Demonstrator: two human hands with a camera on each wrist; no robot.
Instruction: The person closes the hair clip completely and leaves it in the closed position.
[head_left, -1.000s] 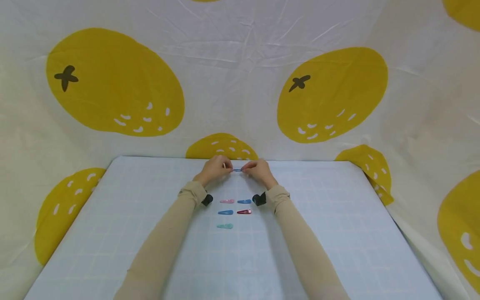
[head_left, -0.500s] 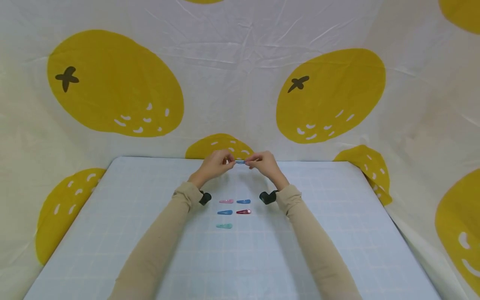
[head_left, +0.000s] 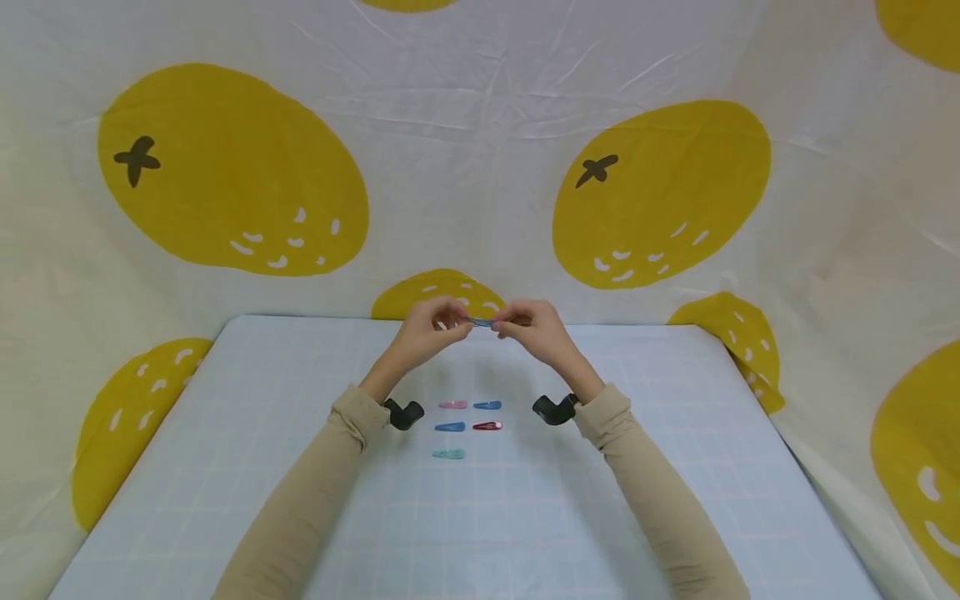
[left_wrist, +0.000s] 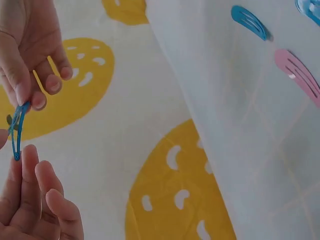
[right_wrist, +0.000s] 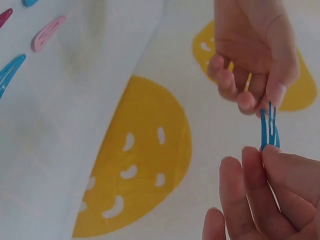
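A blue snap hair clip (head_left: pixel 481 322) is held between both hands, above the far edge of the table. My left hand (head_left: pixel 427 331) pinches one end with thumb and fingertips, while my right hand (head_left: pixel 536 330) pinches the other. Seen from the right wrist, the blue clip (right_wrist: pixel 264 127) has its narrow strips spread apart between the fingertips. The same clip (left_wrist: pixel 20 120) also appears in the left wrist view, its ends partly covered by fingers.
Nearer on the pale table (head_left: pixel 645 467) lie several hair clips in two columns: pink (head_left: pixel 453 405), blue (head_left: pixel 487 406), another blue (head_left: pixel 450 427), dark red (head_left: pixel 487 426) and teal (head_left: pixel 449 454). Behind hangs a white cloth (head_left: pixel 457 167) with yellow fruit prints.
Both hands have risen with the blue hair clip, and the wrists have moved farther apart. The clips on the table have stayed put.
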